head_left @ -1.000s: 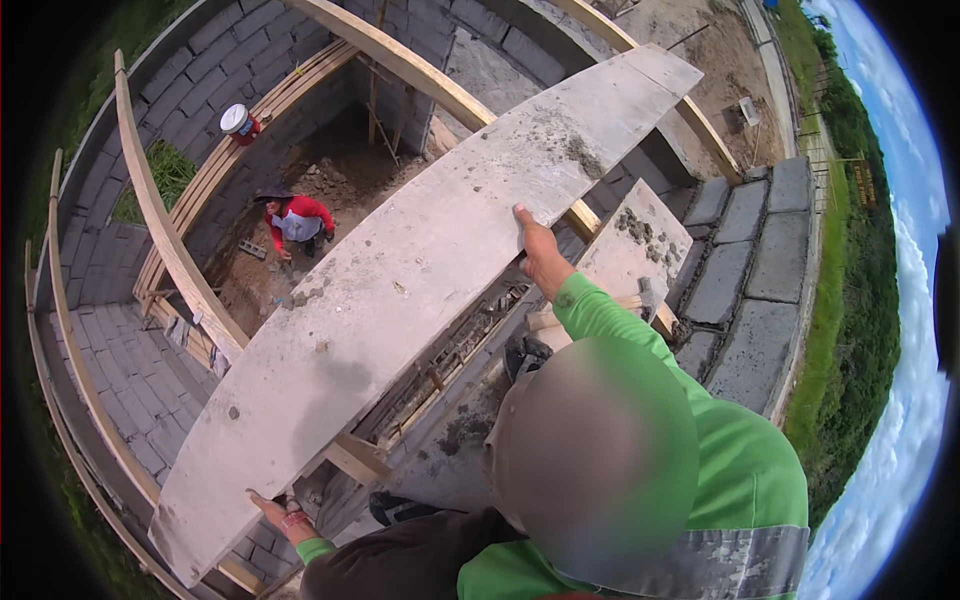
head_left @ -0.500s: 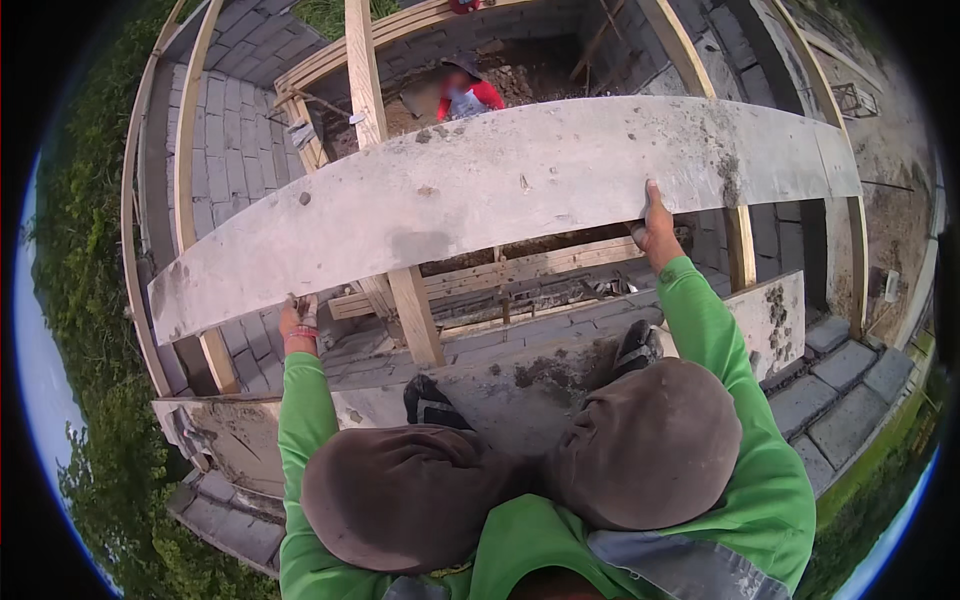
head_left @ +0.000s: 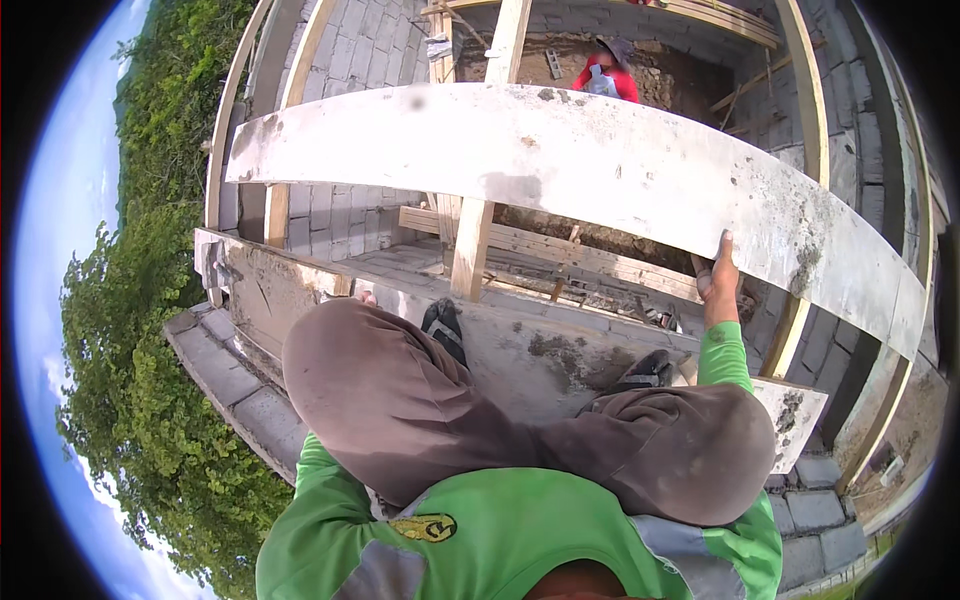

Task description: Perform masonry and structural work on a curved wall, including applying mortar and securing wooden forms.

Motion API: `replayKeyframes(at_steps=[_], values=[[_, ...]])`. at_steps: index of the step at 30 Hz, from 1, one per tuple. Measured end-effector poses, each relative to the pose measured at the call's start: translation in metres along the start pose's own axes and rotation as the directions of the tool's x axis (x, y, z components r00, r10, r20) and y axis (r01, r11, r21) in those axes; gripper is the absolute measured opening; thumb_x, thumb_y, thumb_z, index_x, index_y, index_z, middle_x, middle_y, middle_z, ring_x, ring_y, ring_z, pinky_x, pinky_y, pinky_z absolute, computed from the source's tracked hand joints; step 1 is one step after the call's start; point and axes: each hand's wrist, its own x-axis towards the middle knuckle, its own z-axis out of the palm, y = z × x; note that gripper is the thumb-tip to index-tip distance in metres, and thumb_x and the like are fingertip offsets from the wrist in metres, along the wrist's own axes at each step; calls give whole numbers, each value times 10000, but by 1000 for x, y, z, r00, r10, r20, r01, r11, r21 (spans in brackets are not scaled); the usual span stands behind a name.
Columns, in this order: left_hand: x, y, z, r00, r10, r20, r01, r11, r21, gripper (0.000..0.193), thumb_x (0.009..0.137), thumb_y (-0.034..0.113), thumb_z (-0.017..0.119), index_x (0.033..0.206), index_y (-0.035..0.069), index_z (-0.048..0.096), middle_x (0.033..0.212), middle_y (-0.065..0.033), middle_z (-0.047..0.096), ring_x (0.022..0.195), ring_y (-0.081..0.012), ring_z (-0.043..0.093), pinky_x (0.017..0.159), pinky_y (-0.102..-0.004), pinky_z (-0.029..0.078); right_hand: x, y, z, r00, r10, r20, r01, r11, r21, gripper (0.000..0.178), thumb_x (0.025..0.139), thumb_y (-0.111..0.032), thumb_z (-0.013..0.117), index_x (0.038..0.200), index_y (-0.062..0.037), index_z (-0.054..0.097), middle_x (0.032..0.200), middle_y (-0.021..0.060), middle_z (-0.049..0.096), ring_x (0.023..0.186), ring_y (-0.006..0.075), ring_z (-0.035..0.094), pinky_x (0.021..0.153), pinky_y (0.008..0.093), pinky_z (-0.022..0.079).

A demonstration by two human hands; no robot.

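Grey concrete-block walls [head_left: 355, 60] are enclosing a dirt-floored pit toward 12 o'clock, and leafy trees [head_left: 160, 330] are filling the background from 8 to 10. At 1 o'clock a co-worker in red sleeves [head_left: 612, 82] is occupying the pit, beyond and below your work.

One long, curved-edge pale panel [head_left: 600, 160], cement-spattered, is spanning from 10 round to 3 o'clock. It is lying across several sawn timber beams [head_left: 473, 255], which are presumably bearing most of its weight.

Your right hand [head_left: 718, 275], at 3 o'clock, is clamping the panel's near edge: one digit is lying on top, the others apparently passing underneath, a hold likely serving to steady it. Your left hand [head_left: 368, 297], at 9 o'clock, is showing only its fingertips behind your knee, near a mud-smeared board [head_left: 268, 290]; whether those fingers are closing on anything, you cannot tell. Your shoes [head_left: 443, 330] are bracing on a cement-stained plank [head_left: 500, 370], your bent knees seemingly giving balance.
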Motion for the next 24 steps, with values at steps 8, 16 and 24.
replayKeyframes(at_steps=[8,16,24], values=[[-62,54,-51,988,19,-152,-10,998,56,293,820,217,604,1000,-14,603,804,-89,643,655,-135,605,576,-253,478,21,17,-9,998,52,44,-53,998,31,641,815,-410,642,1253,4,425,1231,105,509,1111,273,511,958,489,403],[-39,104,-32,999,30,-41,-25,993,118,271,818,246,585,920,0,635,789,-97,652,644,-149,617,563,-269,483,26,17,-21,999,-33,15,32,996,87,646,829,-401,627,1288,-11,394,1257,110,481,1115,261,503,911,469,446],[116,105,73,937,-302,175,311,950,-29,719,821,636,434,1094,-16,564,966,-149,635,814,-284,625,777,-380,478,36,-11,-84,921,390,-18,-362,835,-415,679,792,-579,569,1247,-96,426,1067,182,525,727,273,565,633,428,502]])
